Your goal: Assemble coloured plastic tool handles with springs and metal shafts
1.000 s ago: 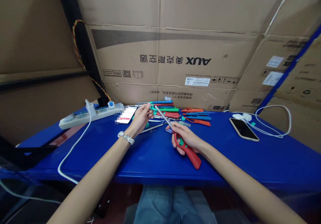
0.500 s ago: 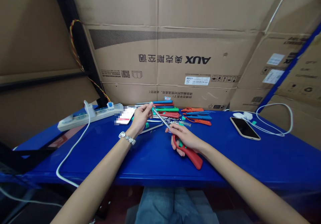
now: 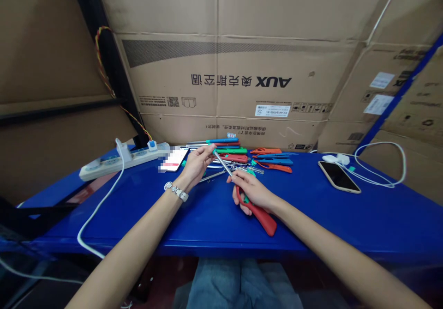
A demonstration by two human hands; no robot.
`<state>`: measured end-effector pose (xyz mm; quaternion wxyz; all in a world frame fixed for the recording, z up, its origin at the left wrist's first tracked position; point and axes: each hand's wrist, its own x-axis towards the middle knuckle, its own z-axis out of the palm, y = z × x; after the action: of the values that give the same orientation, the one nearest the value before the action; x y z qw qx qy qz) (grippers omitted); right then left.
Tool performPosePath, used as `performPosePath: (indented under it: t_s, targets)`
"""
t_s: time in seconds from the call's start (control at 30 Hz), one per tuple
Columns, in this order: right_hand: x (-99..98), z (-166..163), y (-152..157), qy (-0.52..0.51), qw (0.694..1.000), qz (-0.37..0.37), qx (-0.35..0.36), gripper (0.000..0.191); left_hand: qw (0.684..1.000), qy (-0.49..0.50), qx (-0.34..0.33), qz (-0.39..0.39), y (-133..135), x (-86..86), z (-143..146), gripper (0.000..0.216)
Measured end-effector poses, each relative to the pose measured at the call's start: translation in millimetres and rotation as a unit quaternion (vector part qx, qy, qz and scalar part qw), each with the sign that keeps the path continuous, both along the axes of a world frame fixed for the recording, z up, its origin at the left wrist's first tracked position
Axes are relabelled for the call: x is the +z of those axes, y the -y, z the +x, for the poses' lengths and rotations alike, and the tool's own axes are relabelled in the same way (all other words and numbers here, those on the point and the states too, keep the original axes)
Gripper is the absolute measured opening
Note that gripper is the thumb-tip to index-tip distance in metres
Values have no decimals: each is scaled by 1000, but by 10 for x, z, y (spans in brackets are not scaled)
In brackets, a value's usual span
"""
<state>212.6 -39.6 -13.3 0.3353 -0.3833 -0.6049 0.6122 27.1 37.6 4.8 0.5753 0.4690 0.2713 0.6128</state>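
Note:
My right hand (image 3: 252, 191) is wrapped round the red handle of a long-nosed lighter (image 3: 261, 216), whose metal tube (image 3: 222, 162) points up and to the left. My left hand (image 3: 197, 163), with a silver watch on the wrist, pinches the tip of that tube between thumb and fingers. Both hands hover just above the blue table (image 3: 214, 212). Behind them lies a pile of similar lighters (image 3: 238, 154) with blue, green, red and orange handles, plus loose metal tubes.
A white power strip (image 3: 117, 161) with a plugged white cable lies at the left, a phone with a lit screen (image 3: 175, 157) beside it. A dark phone (image 3: 339, 176) and a white charger cable (image 3: 377, 170) lie at the right. Cardboard boxes (image 3: 242, 82) wall the back.
My left hand has closed on the tip of the metal tube. My right hand has shifted the red lighter slightly up and left.

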Motion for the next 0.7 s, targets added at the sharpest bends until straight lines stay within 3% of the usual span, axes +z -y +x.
performPosePath:
  t_s: [0.4, 0.7]
  targets:
    - [-73, -96, 24, 151, 973, 152, -85, 24, 996, -33, 19, -76, -17, -25, 17, 46]
    - [39, -180, 90, 239, 936, 227, -128, 26, 994, -3, 38, -99, -46, -87, 40, 39]
